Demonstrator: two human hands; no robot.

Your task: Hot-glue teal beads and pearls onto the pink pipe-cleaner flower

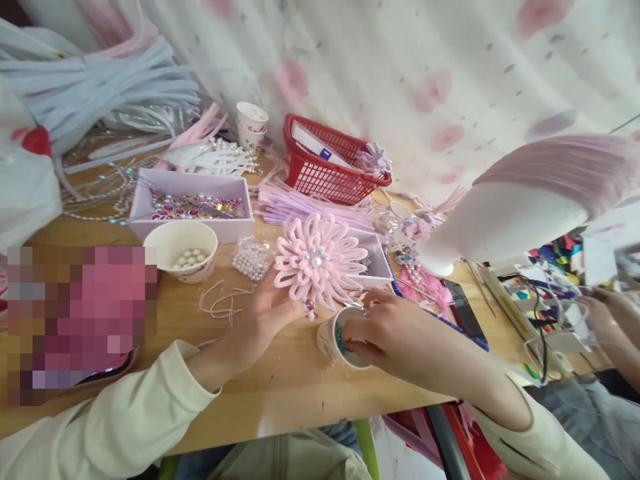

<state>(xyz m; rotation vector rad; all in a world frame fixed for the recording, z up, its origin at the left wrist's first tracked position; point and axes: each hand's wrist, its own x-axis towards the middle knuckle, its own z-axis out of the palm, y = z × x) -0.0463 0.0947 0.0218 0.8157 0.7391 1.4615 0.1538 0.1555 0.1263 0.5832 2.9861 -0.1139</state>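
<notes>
My left hand (267, 307) is closed on a pink pipe-cleaner flower (327, 250), holding it up over the table. White and pale blue beads sit at the flower's middle, and a darker pink bead hangs at its lower edge. Just right of it, my right hand (383, 327) reaches into a paper cup (330, 343) of small teal beads. The cup leans toward me. Inside it the fingertips are hidden, so whether they pinch a bead does not show. A bag of pearl beads (251, 259) lies behind my left hand.
Left of the flower stand a paper cup (203, 265) of white beads and a lilac box (150, 230) of gems. A red basket (325, 180) is behind, near pipe cleaners (300, 205). At right are a white mannequin form (510, 217) and another person's hands (607, 320).
</notes>
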